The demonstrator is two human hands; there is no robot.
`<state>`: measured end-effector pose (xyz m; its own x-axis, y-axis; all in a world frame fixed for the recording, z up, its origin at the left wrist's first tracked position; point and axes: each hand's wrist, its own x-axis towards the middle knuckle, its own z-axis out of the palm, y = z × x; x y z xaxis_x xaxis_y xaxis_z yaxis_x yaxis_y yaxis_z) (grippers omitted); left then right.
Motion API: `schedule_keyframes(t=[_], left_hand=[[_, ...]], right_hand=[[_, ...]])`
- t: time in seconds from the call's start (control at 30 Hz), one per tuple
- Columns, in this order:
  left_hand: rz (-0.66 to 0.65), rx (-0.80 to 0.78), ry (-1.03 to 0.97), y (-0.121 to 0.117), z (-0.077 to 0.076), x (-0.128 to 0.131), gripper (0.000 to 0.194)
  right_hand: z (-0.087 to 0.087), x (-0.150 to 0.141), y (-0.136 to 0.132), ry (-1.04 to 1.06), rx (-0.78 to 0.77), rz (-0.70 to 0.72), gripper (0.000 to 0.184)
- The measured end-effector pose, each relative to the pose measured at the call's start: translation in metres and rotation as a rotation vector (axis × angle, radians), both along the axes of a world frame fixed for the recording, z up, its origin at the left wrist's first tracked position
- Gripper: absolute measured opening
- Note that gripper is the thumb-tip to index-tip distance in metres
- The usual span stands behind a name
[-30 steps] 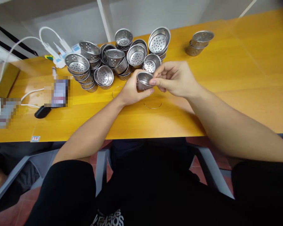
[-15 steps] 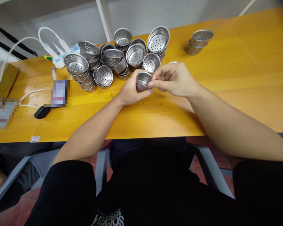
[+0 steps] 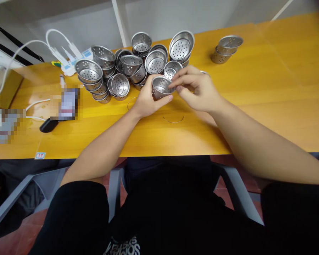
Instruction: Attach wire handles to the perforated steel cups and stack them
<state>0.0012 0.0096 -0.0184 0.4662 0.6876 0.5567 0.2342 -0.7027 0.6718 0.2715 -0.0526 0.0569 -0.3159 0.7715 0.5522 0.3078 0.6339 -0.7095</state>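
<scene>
My left hand [image 3: 145,100] is wrapped round a small perforated steel cup [image 3: 160,87], held just above the yellow table [image 3: 255,99]. My right hand [image 3: 198,89] has its fingertips pinched at the cup's rim on the right side; what it pinches there is too small to make out. A thin wire ring [image 3: 173,119] lies on the table right below the hands, and a second faint ring [image 3: 130,103] lies to the left of my left hand.
A heap of several perforated steel cups [image 3: 138,65] stands just behind the hands. Two stacked cups [image 3: 225,47] sit apart at the back right. White cables and a power strip [image 3: 66,58], a black object [image 3: 48,125] and blurred items lie at the left.
Both hands have lifted the cup a little, up and towards the heap. My right fingers have shifted along the rim.
</scene>
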Motion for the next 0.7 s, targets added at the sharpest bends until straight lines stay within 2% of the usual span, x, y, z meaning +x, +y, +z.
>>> schedule_keyframes(t=[0.2, 0.33, 0.53, 0.63, 0.7], left_hand=[[-0.086, 0.046, 0.016, 0.009, -0.009, -0.002, 0.106], [-0.131, 0.071, 0.015, 0.007, -0.005, -0.003, 0.107], [0.064, -0.078, 0.058, -0.020, 0.019, 0.003, 0.091], [0.071, -0.177, 0.040, -0.025, 0.023, 0.007, 0.090], [0.064, -0.240, 0.010, -0.024, 0.022, 0.009, 0.089]], right_hand=[[-0.007, 0.003, 0.003, -0.097, -0.035, 0.112, 0.027], [-0.009, 0.003, 0.004, -0.100, -0.051, 0.165, 0.028], [0.007, -0.004, -0.007, 0.038, -0.154, 0.080, 0.036], [0.015, -0.006, -0.011, 0.102, -0.236, 0.039, 0.046], [0.015, -0.004, -0.008, 0.130, -0.210, 0.011, 0.051]])
